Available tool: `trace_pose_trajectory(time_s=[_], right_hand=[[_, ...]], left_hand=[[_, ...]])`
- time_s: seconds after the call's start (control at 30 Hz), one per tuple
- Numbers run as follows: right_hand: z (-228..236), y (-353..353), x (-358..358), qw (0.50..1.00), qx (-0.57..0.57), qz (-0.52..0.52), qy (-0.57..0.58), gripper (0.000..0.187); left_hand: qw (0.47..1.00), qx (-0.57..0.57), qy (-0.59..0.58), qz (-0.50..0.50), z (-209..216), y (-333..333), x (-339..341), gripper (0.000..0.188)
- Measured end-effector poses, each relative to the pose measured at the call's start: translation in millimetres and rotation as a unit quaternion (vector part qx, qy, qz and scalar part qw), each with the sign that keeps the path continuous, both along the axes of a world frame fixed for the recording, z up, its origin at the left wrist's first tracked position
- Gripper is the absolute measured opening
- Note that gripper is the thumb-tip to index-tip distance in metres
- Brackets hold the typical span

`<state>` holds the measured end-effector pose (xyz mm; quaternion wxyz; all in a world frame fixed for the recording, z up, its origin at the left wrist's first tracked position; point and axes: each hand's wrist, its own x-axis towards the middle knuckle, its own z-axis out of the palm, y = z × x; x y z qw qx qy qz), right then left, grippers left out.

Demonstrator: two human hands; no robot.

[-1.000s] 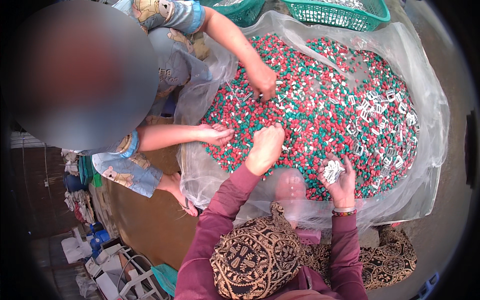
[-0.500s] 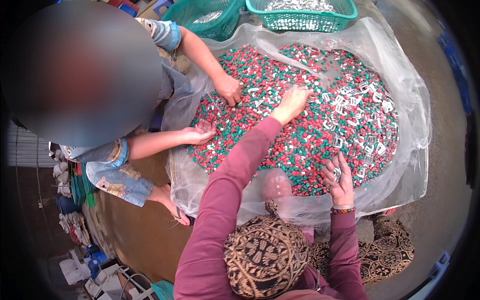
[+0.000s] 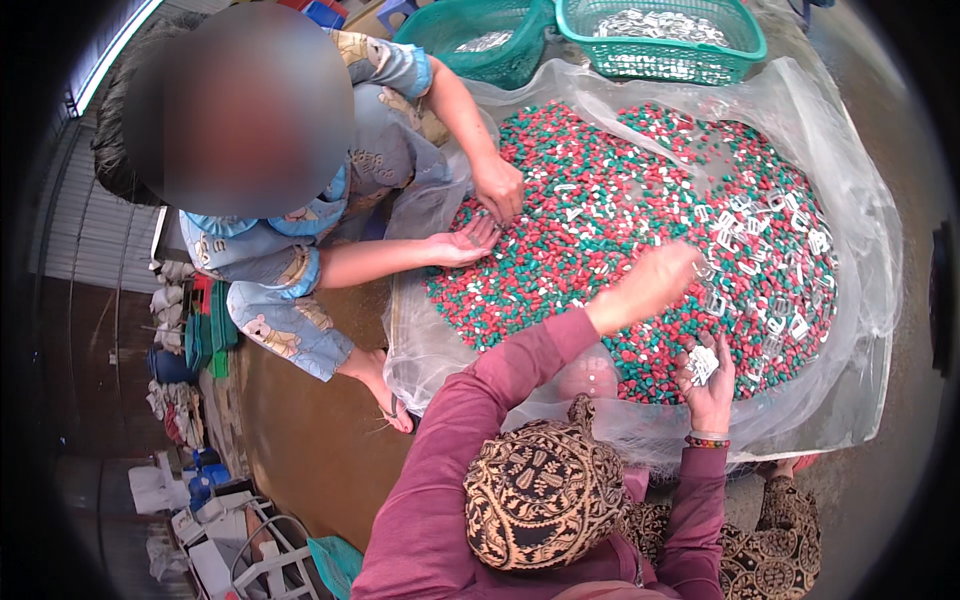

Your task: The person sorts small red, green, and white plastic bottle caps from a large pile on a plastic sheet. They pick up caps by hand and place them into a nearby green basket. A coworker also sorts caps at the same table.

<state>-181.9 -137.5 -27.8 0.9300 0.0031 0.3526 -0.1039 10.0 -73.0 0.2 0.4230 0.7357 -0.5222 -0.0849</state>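
My left hand (image 3: pixel 655 282) is over the middle of a wide heap of small red and green pebble-like pieces (image 3: pixel 560 270), its fingers smeared by motion. My right hand (image 3: pixel 712 392) is cupped palm up at the heap's near edge. Small white plastic pieces (image 3: pixel 702 366) lie in that palm with the fingers curled round them. Clear and white buckle-like frames (image 3: pixel 745 235) are scattered over the heap's right side, past my right hand. Smaller white bits are mixed through the heap.
White mesh (image 3: pixel 862 240) lies under and around the heap. Two green baskets (image 3: pixel 650 62) (image 3: pixel 480 75) with white pieces stand at the far edge. At left, a co-worker's hands (image 3: pixel 470 240) (image 3: pixel 497 185) are over the heap. Black-and-tan patterned cloth (image 3: pixel 545 495) is between my arms.
My left hand has come nearer to my right hand. My right palm now faces up more, showing its white pieces. The co-worker's hands have come together. The whole view has shifted.
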Motion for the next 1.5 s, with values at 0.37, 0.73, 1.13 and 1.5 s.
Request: trace_pose_trajectory(time_s=[0.37, 0.73, 1.13, 1.5], right_hand=[[-1.9, -9.1, 13.4, 0.996, 0.042, 0.033, -0.066, 0.037], [-13.5, 4.8, 24.6, 0.986, 0.093, 0.027, -0.136, 0.033], [-10.9, 12.1, 18.4, 0.996, -0.03, 0.088, -0.003, 0.029], [-21.1, -17.9, 4.2, 0.998, 0.012, -0.016, -0.06, 0.034]], left_hand=[[0.907, 0.326, -0.157, 0.215, -47.4, 62.8, 116.5, 0.01], [0.931, 0.259, -0.168, 0.194, -32.9, 80.1, 94.0, 0.013], [0.996, 0.067, -0.038, 0.034, 11.2, 48.2, -0.3, 0.029], [0.972, 0.203, 0.054, 0.106, -59.3, 125.3, 43.7, 0.014]])
